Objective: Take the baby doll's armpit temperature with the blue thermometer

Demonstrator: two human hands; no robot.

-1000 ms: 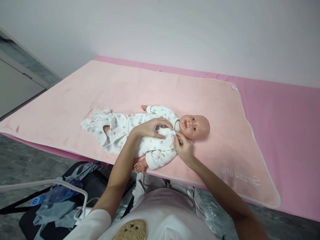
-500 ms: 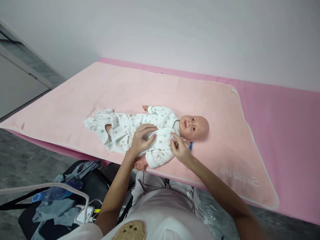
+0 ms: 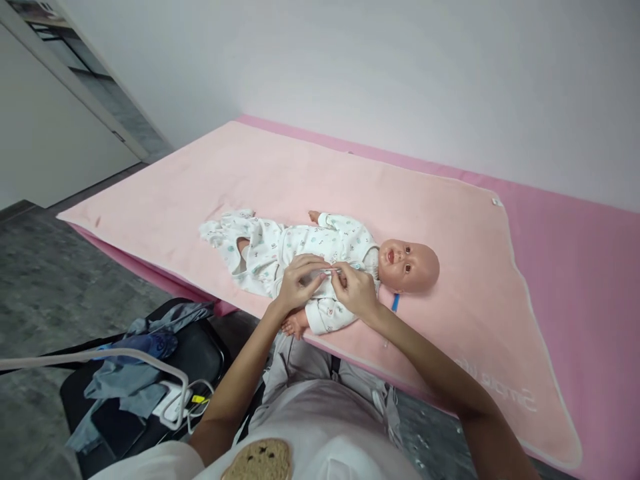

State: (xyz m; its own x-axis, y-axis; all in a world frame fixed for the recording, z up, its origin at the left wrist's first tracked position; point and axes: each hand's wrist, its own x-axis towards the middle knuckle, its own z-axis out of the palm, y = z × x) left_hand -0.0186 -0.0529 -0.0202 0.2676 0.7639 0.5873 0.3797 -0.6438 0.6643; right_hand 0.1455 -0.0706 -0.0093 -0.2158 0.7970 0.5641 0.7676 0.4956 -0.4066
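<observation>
A baby doll (image 3: 407, 267) lies on its back with its head to the right. It wears a white printed baby top (image 3: 350, 233) and matching trousers (image 3: 267, 240). My left hand (image 3: 299, 283) is over the doll's belly, thumb and fingers closed on the edge of the top. My right hand (image 3: 356, 290) pinches the same edge at the chest, fingertips almost meeting those of the left. A thin raised fold of cloth shows between them. The trouser legs are bunched at the far left, with part of a leg bare.
Beneath the doll lies a pale pink mat (image 3: 480, 300) on a darker pink table cover (image 3: 575, 280). A small blue strip (image 3: 395, 303) is beside the doll's head. At lower left a black chair (image 3: 205, 353) carries cloths, a bottle and a white device with a cable.
My right hand has moved from near the collar down to the chest, close to my left hand. The edge of the top is now lifted between them. The view has shifted left.
</observation>
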